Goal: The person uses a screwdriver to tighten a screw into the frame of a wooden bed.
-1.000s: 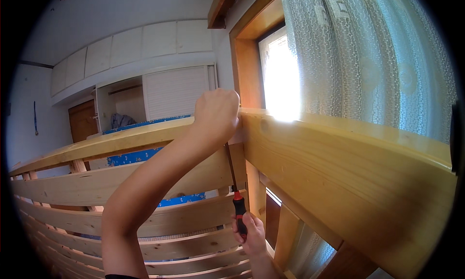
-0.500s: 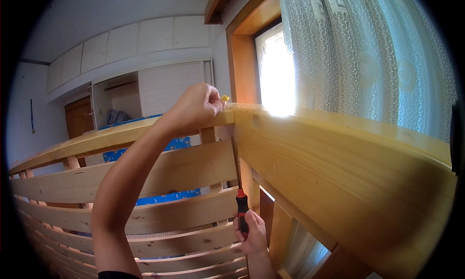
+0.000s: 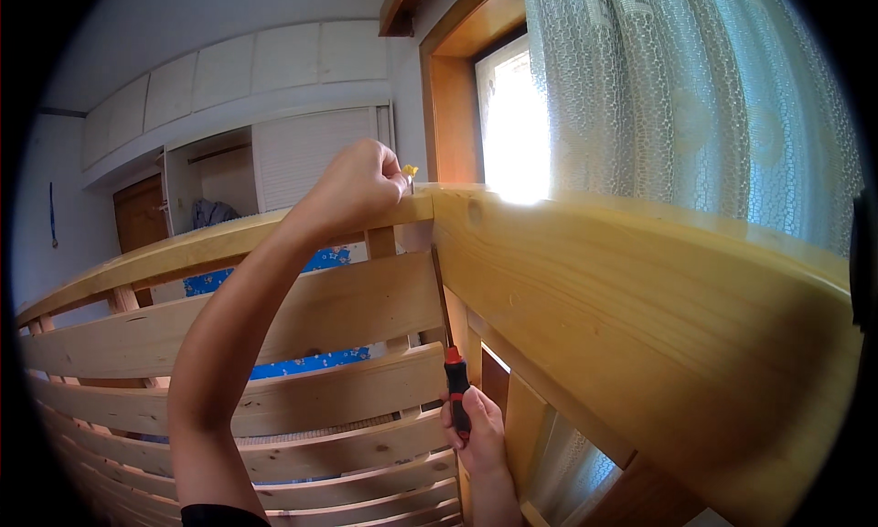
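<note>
My left hand (image 3: pixel 368 173) is closed in a pinch at the top corner of a pale wooden frame. Beside its fingertips shows a small yellow piece (image 3: pixel 411 171), too small to name surely. Lower down, my right hand (image 3: pixel 477 431) grips a screwdriver (image 3: pixel 456 390) by its black and red handle. The thin shaft points up along the gap between the slatted wooden panel (image 3: pixel 357 307) and a wide wooden board (image 3: pixel 640 298). Its tip is hard to make out near the top of that gap. The top rail (image 3: pixel 183 252) of the panel runs left from the corner.
Behind the board hang lace curtains (image 3: pixel 631 97) beside a bright window (image 3: pixel 517 124) with a wooden frame. White cupboards (image 3: pixel 283 56) line the far wall, one compartment holding dark cloth (image 3: pixel 215 214). Blue patterned fabric (image 3: pixel 311 362) shows between the slats.
The whole view has shifted slightly. My left hand and the yellow piece sit a little higher above the corner. The right hand keeps its grip on the screwdriver.
</note>
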{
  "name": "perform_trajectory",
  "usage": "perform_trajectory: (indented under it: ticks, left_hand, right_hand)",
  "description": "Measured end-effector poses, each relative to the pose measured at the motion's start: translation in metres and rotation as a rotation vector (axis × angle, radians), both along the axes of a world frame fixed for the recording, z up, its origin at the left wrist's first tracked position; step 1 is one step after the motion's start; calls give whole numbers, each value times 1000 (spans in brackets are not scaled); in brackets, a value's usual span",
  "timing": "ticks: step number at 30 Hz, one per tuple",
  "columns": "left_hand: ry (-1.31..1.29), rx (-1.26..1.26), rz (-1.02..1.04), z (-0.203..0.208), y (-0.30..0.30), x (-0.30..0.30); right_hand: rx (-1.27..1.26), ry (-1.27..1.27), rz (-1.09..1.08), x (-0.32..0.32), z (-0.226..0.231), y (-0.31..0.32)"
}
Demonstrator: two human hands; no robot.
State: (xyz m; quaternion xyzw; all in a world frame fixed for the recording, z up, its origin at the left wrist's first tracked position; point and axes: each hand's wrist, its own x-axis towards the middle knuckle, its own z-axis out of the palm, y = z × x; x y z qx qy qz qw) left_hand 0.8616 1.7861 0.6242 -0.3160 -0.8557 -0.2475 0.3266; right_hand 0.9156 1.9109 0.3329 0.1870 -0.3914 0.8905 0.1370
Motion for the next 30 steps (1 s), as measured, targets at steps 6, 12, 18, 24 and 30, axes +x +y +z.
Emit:
perform_trajectory:
  ticks: [6,12,18,24,30]
  left_hand:
    - [46,-64,16,3,0,2]
    - [-80,-59,-2,16,-2,0]
    - [-107,-176,-37,27,-3,-17]
    - [-34,-271,-11,29,0,-28]
    - [228,-53,70,21,-2,-51]
  right_hand:
    - [23,15,-11,1,-1,1]
    - [9,29,-15,1,1,0]
    - [-11,33,-13,0,1,-1]
    - [-29,33,-2,-1,1,-2]
    - [-37,14,19,-1,-1,-4]
